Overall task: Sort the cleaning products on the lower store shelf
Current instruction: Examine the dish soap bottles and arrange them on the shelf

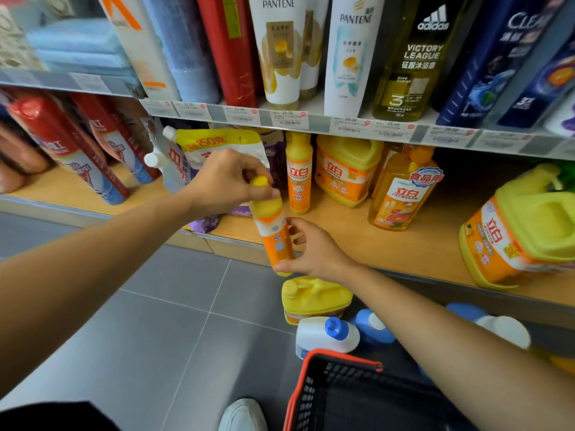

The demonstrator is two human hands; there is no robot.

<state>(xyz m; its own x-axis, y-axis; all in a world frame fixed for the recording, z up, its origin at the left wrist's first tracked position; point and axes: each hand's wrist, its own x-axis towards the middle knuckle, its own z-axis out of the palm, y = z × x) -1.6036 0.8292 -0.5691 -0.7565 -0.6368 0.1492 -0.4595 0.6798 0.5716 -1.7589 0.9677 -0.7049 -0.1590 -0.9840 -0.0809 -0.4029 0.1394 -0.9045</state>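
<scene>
- Now my left hand [228,181] pinches the top of 1 orange bottle [272,227].
- My right hand [312,248] grips its base; it tilts over the front edge of the lower shelf [357,244].

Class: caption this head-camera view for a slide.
Left hand grips the yellow top and right hand the base of a slim orange plastic bottle, tilted before the wooden shelf.

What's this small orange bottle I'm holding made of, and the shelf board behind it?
The small orange bottle looks like glossy plastic: smooth sheen, moulded yellow cap, printed label. The shelf board looks like matte wood-toned laminate, possibly wood, with a grey metal-looking front edge.
</scene>
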